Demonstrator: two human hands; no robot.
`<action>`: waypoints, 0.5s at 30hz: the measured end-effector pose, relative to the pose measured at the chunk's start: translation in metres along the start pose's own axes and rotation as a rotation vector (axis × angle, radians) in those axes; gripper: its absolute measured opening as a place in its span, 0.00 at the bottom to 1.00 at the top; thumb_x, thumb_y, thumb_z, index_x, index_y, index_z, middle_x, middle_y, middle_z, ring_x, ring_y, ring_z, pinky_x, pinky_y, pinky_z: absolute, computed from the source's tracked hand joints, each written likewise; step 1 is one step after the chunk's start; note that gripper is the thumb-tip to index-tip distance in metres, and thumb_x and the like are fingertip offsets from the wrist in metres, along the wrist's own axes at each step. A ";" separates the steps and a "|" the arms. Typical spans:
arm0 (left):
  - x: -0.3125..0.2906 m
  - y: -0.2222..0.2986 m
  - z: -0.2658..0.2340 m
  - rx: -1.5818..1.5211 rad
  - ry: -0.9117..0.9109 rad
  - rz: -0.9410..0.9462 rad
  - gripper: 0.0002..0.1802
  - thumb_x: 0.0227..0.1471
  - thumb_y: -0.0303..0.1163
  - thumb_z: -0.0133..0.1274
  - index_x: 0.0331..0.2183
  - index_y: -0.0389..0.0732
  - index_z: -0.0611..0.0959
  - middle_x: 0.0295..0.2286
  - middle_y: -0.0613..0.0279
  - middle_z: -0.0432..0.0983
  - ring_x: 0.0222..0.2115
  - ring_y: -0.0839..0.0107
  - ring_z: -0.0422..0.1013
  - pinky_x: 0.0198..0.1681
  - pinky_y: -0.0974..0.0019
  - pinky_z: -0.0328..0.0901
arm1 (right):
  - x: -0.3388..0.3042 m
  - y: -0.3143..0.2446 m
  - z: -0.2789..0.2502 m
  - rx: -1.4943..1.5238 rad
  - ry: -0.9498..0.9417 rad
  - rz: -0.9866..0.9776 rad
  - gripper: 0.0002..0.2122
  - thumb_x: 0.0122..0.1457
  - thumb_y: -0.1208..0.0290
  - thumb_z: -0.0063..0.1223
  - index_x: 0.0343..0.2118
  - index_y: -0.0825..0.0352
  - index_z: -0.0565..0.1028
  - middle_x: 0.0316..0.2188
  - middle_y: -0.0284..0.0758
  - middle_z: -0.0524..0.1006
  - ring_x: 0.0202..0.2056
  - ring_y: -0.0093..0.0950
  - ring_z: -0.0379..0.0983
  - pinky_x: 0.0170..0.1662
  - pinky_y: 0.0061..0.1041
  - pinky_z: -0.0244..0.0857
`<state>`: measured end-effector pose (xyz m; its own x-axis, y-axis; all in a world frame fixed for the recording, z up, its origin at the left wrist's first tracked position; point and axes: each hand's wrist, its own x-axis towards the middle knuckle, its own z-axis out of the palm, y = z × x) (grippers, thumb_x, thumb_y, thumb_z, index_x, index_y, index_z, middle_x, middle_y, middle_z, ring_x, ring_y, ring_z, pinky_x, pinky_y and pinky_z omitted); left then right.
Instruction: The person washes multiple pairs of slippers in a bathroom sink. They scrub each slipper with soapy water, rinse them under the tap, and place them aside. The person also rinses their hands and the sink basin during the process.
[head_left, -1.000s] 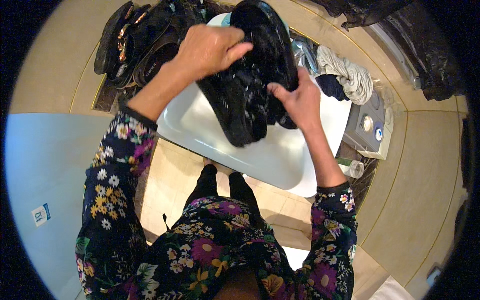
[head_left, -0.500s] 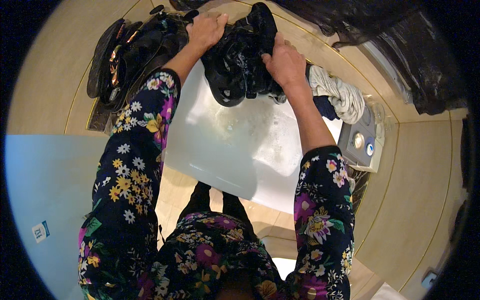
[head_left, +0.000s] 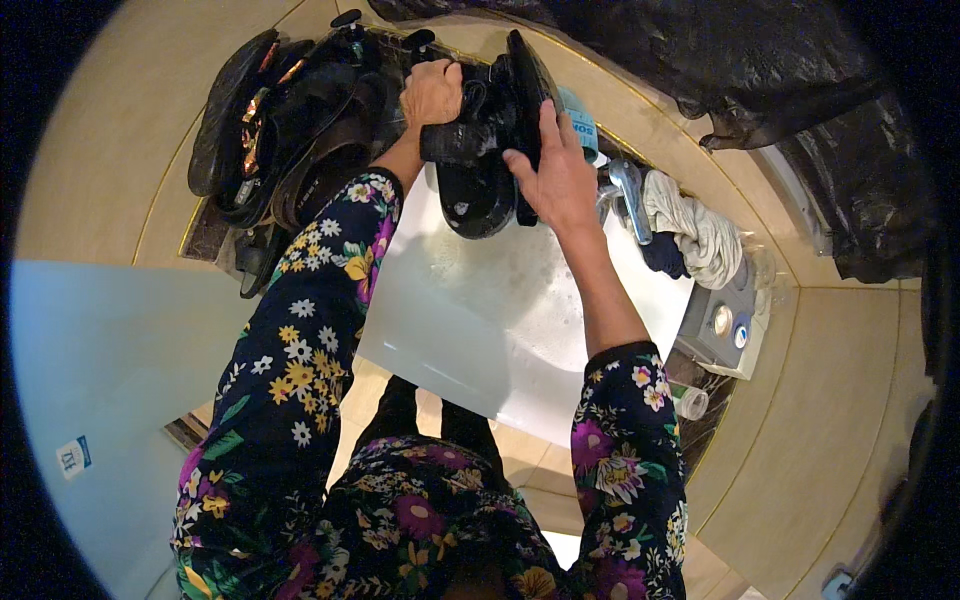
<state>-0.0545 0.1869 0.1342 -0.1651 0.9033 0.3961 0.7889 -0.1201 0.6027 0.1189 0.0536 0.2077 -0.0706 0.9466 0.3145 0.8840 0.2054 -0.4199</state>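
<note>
Over the far part of a white sink [head_left: 450,310], a pair of wet black sandals [head_left: 480,195] with wide straps is held upright. My left hand [head_left: 432,95] is closed at the upper left of the pair, its fingertips partly hidden behind it. On the other side, my right hand [head_left: 562,180] grips the right-hand sandal [head_left: 528,110], which stands on edge; the fingers lie along its sole and the thumb points toward the straps. Cloudy water and some suds lie in the basin below.
More dark sandals [head_left: 290,130] are stacked along the left ledge. To the right are a chrome faucet [head_left: 628,200], a light blue container [head_left: 577,125], a rolled pale cloth [head_left: 695,230] and a grey box [head_left: 715,320]. Black plastic sheeting [head_left: 790,80] hangs at the upper right.
The sandals have turned, and the right one now stands on edge, apart from the other. My right hand has shifted down along it. The faucet and blue container have come into sight.
</note>
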 end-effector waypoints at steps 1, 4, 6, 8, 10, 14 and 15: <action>-0.008 0.009 -0.007 -0.026 0.075 -0.127 0.26 0.49 0.47 0.43 0.46 0.42 0.71 0.41 0.48 0.68 0.43 0.50 0.63 0.46 0.51 0.59 | -0.002 -0.004 -0.006 0.062 -0.072 0.043 0.40 0.44 0.53 0.57 0.58 0.62 0.51 0.56 0.51 0.53 0.56 0.45 0.51 0.51 0.43 0.56; 0.006 -0.011 -0.024 -0.380 0.034 -0.240 0.28 0.51 0.49 0.39 0.47 0.40 0.70 0.45 0.46 0.65 0.46 0.48 0.61 0.50 0.52 0.55 | -0.003 -0.011 -0.009 0.128 -0.040 -0.014 0.40 0.43 0.52 0.58 0.58 0.61 0.52 0.56 0.50 0.54 0.56 0.45 0.51 0.50 0.46 0.56; 0.010 -0.065 -0.044 -0.462 0.042 -0.144 0.31 0.55 0.51 0.34 0.50 0.36 0.66 0.50 0.48 0.61 0.53 0.59 0.56 0.55 0.64 0.49 | -0.002 -0.022 -0.006 0.141 -0.054 -0.017 0.41 0.42 0.58 0.61 0.58 0.59 0.50 0.57 0.48 0.52 0.57 0.45 0.50 0.49 0.47 0.57; -0.043 0.021 -0.074 -1.142 -0.066 -0.686 0.33 0.55 0.53 0.33 0.53 0.37 0.62 0.54 0.52 0.55 0.55 0.60 0.53 0.58 0.62 0.44 | -0.008 0.000 -0.009 0.028 -0.083 0.073 0.42 0.41 0.61 0.62 0.58 0.58 0.49 0.57 0.47 0.51 0.57 0.44 0.50 0.49 0.47 0.58; -0.088 0.034 -0.104 -1.334 -0.131 -0.676 0.35 0.54 0.53 0.37 0.55 0.38 0.58 0.56 0.54 0.50 0.57 0.62 0.48 0.59 0.61 0.40 | -0.014 0.002 -0.004 0.008 -0.053 0.052 0.43 0.40 0.67 0.62 0.59 0.56 0.47 0.58 0.45 0.51 0.57 0.44 0.51 0.47 0.47 0.59; -0.137 0.064 -0.094 -0.935 -0.243 -0.411 0.40 0.51 0.50 0.43 0.56 0.36 0.52 0.56 0.51 0.50 0.56 0.62 0.49 0.57 0.66 0.43 | -0.012 -0.005 0.005 -0.011 0.009 -0.017 0.42 0.40 0.72 0.60 0.59 0.57 0.48 0.57 0.45 0.53 0.56 0.43 0.53 0.46 0.45 0.61; -0.133 0.054 -0.076 -0.870 -0.128 -0.371 0.37 0.51 0.45 0.44 0.56 0.33 0.54 0.55 0.46 0.50 0.56 0.58 0.48 0.57 0.66 0.43 | -0.010 -0.006 0.004 -0.008 0.017 -0.030 0.42 0.40 0.73 0.60 0.59 0.57 0.48 0.56 0.46 0.54 0.55 0.44 0.53 0.46 0.44 0.61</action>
<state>-0.0345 0.0286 0.1664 -0.2095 0.9774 0.0278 -0.0262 -0.0341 0.9991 0.1123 0.0442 0.2033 -0.0898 0.9356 0.3414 0.8854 0.2320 -0.4028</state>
